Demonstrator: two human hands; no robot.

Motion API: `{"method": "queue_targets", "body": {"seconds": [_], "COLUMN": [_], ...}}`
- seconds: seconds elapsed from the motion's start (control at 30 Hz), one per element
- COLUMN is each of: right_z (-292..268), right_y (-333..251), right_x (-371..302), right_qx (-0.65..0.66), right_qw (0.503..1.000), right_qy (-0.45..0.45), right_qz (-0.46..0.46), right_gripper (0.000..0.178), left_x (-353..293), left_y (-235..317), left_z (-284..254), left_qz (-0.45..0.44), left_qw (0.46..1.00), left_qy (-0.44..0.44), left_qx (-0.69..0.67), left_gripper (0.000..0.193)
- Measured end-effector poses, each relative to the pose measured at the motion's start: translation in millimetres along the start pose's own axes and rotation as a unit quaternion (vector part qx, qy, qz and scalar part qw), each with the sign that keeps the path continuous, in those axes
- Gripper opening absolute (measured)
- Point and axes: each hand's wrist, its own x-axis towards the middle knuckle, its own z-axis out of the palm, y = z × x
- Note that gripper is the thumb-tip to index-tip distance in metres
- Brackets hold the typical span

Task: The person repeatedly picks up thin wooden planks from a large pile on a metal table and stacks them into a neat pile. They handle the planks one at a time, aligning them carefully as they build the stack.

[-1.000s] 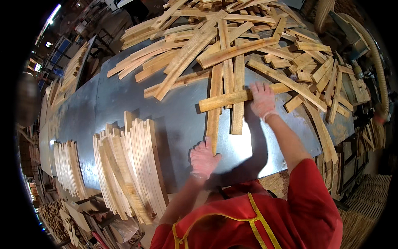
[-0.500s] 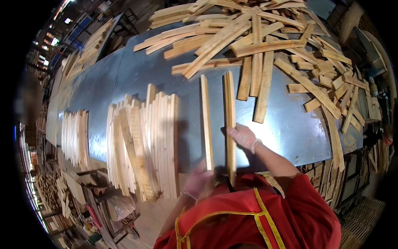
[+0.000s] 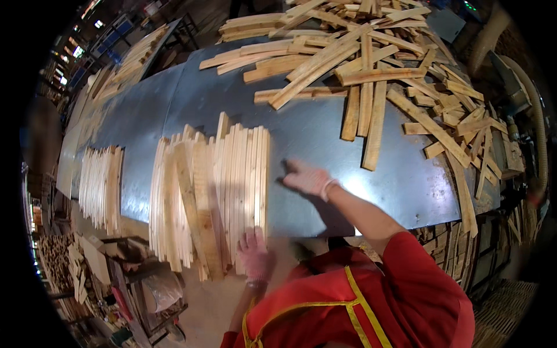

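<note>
Pale wooden strips [image 3: 237,174] stand side by side in a packed row on the dark metal table, their near ends reaching past its edge. My left hand [image 3: 253,256], in a pinkish work glove, touches the near ends at the right side of this row, fingers stretched out. To the right of the row my right hand [image 3: 308,177], gloved too, is over bare metal with its fingers apart and nothing in them. A few browner slats [image 3: 201,209] lie aslant on top of the row.
A smaller row of strips [image 3: 100,188] stands farther left. Loose slats [image 3: 371,75] are heaped across the back and right of the metal table [image 3: 214,81]. Below the left part of the table is a stand [image 3: 133,290] with a plastic bag.
The strips that stood apart by my two hands are now against the row's right side. My left hand has moved left to the row's end; my right hand has moved left, letting go.
</note>
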Motion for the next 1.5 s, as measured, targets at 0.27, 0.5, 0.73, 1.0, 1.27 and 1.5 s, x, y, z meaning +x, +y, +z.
{"method": "queue_targets", "body": {"seconds": [0.27, 0.5, 0.73, 1.0, 1.27, 1.5], "right_z": [-201, -210, -96, 71, 132, 114], "right_y": [131, 172, 141, 83, 65, 27], "right_x": [43, 55, -42, -118, -106, -86], "right_qx": [-0.119, 0.0, 0.482, 0.314, 0.294, 0.115], "right_qw": [0.863, 0.868, 0.821, 0.919, 0.929, 0.976], "right_qy": [0.379, 0.429, 0.302, 0.153, 0.194, 0.109], "right_qz": [0.312, 0.25, 0.048, 0.185, 0.115, 0.151], "right_gripper": [0.113, 0.101, 0.095, 0.088, 0.066, 0.093], "left_x": [25, 83, 125, 118, 37, -115], "left_y": [63, 138, 151, 124, 45, -11], "left_z": [-9, -21, -2, -44, -38, 47], "left_qz": [0.115, 0.171, 0.024, -0.042, -0.031, -0.075], "left_qw": [0.989, 0.966, 0.917, 0.843, 0.829, 0.978], "left_qy": [-0.019, -0.104, -0.135, -0.301, -0.171, 0.054], "left_qx": [-0.091, -0.165, -0.374, -0.445, -0.532, -0.189], "left_gripper": [0.088, 0.076, 0.081, 0.071, 0.043, 0.062]}}
